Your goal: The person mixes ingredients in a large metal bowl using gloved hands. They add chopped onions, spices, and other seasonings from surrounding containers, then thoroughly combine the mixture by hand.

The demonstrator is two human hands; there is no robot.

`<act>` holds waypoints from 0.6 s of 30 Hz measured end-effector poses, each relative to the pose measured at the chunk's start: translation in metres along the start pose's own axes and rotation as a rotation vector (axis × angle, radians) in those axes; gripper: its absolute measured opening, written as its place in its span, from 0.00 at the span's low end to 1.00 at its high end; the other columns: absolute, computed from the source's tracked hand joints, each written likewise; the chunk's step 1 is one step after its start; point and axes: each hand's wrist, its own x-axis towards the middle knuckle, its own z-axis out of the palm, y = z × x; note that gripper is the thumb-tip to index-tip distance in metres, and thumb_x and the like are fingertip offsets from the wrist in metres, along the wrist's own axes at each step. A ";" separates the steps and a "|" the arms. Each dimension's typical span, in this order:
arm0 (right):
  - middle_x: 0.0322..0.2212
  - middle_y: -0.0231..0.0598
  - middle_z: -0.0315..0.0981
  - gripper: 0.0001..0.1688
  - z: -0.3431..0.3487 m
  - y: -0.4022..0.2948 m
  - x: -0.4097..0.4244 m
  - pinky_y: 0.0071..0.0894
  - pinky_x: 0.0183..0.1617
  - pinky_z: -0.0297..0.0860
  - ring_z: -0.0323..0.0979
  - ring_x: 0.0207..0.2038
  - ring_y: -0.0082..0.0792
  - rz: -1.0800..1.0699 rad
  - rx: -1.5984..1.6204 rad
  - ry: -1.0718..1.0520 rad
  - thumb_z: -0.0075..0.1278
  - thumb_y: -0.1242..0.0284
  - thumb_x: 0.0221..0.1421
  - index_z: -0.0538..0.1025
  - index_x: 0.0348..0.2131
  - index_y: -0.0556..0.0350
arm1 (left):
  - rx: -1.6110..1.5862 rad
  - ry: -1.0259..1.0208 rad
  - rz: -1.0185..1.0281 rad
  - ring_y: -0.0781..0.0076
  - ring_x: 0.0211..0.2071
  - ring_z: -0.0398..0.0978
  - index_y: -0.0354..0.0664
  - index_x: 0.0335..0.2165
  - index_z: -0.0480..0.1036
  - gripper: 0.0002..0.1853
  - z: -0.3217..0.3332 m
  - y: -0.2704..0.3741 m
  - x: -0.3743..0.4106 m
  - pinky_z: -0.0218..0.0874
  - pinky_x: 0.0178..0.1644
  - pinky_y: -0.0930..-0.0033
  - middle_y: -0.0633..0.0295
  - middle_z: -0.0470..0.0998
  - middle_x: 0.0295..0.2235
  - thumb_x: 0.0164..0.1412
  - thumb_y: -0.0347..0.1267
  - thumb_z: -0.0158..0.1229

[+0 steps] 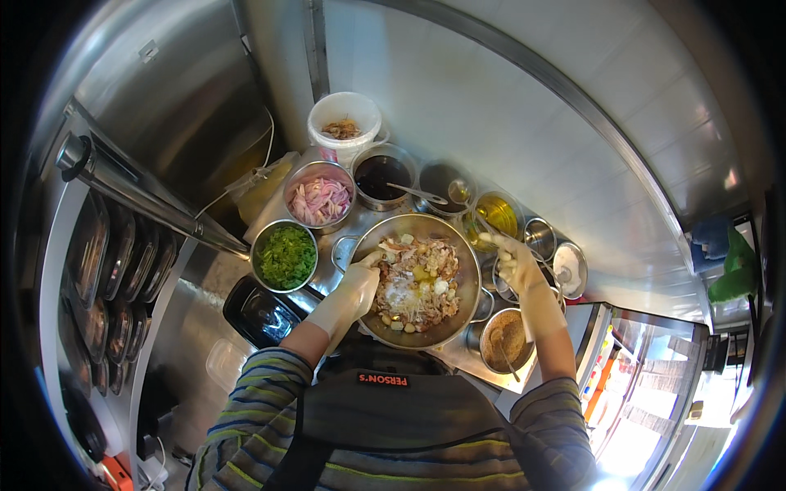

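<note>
My left hand (362, 276), in a pale translucent glove, reaches over the left rim of a large two-handled steel bowl (470, 282). Its fingertips are at the edge of a mix of shredded meat (439, 255) with pale chunks, white powder and a yellow liquid pool. Whether those fingers grip anything is unclear. To the right of the bowl, my gloved right hand (514, 261) has its fingers closed around a thin metal utensil handle (488, 222). That handle slants over a container of yellow oil (500, 212); its far end is hard to make out.
Sliced pink onions (319, 201), chopped green herbs (285, 258) and dark liquid (382, 177) stand in round pots around the bowl. Behind is a white bucket (344, 119). Brown crumbly seasoning (505, 340) and white granules (570, 270) sit right; a black tray (261, 313) lies left.
</note>
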 end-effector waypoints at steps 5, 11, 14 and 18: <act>0.18 0.20 0.59 0.19 0.019 -0.014 0.056 0.23 0.27 0.52 0.53 0.22 0.19 -0.067 -0.389 0.166 0.46 0.61 0.72 0.83 0.49 0.50 | 0.122 0.085 -0.072 0.74 0.40 0.74 0.47 0.62 0.72 0.23 0.012 0.023 -0.019 0.67 0.47 0.73 0.62 0.79 0.47 0.73 0.23 0.45; 0.34 0.50 0.83 0.27 0.046 -0.040 0.098 0.52 0.45 0.74 0.81 0.38 0.51 -0.618 -1.664 0.434 0.42 0.55 0.72 0.81 0.47 0.59 | 0.147 0.051 -0.022 0.66 0.39 0.79 0.50 0.67 0.67 0.27 0.007 0.008 -0.008 0.69 0.43 0.66 0.52 0.82 0.48 0.72 0.30 0.45; 0.44 0.58 0.82 0.33 0.164 -0.071 0.082 0.54 0.56 0.72 0.78 0.50 0.58 -0.413 -1.808 0.315 0.42 0.48 0.70 0.81 0.47 0.59 | 0.093 0.085 -0.021 0.66 0.34 0.78 0.50 0.67 0.66 0.27 0.001 -0.012 0.003 0.68 0.39 0.65 0.52 0.82 0.45 0.72 0.29 0.45; 0.46 0.61 0.80 0.31 0.176 -0.033 0.150 0.49 0.59 0.71 0.77 0.52 0.60 -0.308 -1.747 0.139 0.45 0.51 0.69 0.78 0.50 0.61 | 0.106 0.027 -0.092 0.72 0.49 0.74 0.47 0.68 0.64 0.30 0.016 0.040 -0.029 0.65 0.53 0.73 0.58 0.77 0.57 0.69 0.23 0.45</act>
